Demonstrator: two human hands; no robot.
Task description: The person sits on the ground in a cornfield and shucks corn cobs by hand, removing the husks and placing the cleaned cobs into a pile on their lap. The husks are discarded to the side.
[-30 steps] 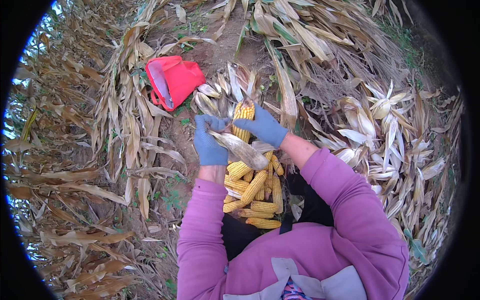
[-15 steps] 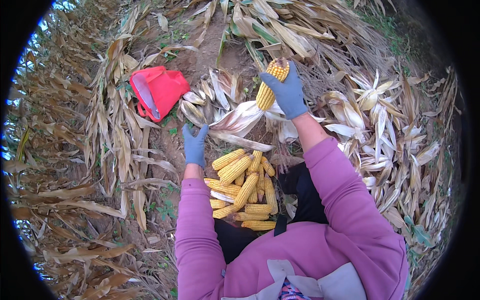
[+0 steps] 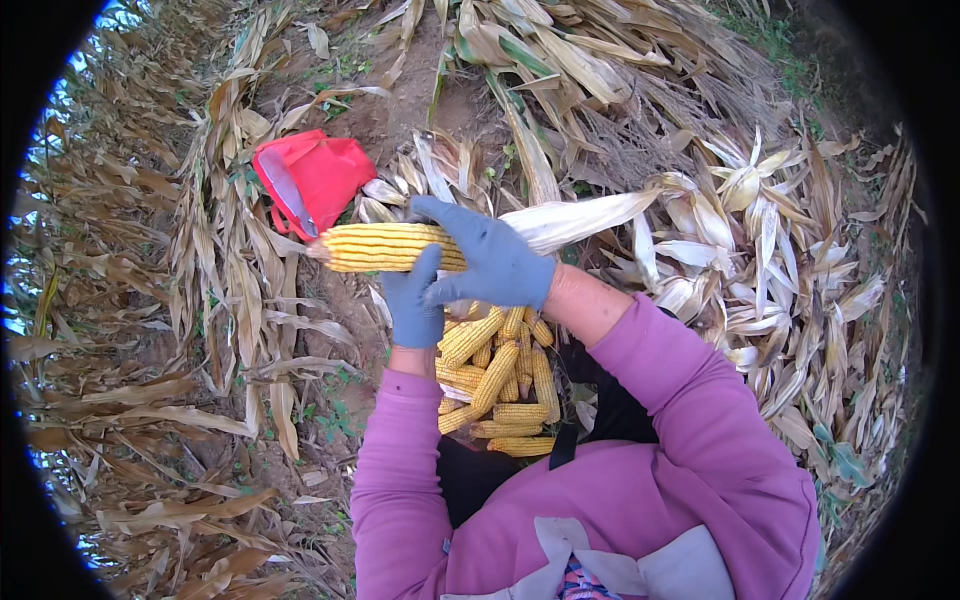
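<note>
A yellow ear of corn [image 3: 380, 247] lies sideways in front of me, its tip pointing left. My right hand [image 3: 497, 262], in a blue-grey glove, is closed around its right end. Pressed against that hand from below, my left hand [image 3: 412, 308], gloved alike, grips the ear at its underside, though part of its fingers is hidden. Pale peeled husk [image 3: 580, 222] trails off to the right from behind my right hand. Below my hands, between my legs, sits a pile of bare corn ears [image 3: 500, 372], partly covered by my left hand and wrist.
A red bag [image 3: 318, 180] lies on the soil at upper left. Dry husks [image 3: 765, 270] are heaped on the right, and cut stalks with leaves [image 3: 570, 60] lie at the far side. Standing dry corn plants [image 3: 100, 280] line the left.
My right hand has swung left and down with the ear, which has turned from upright to sideways. My left hand has moved right and closed on it.
</note>
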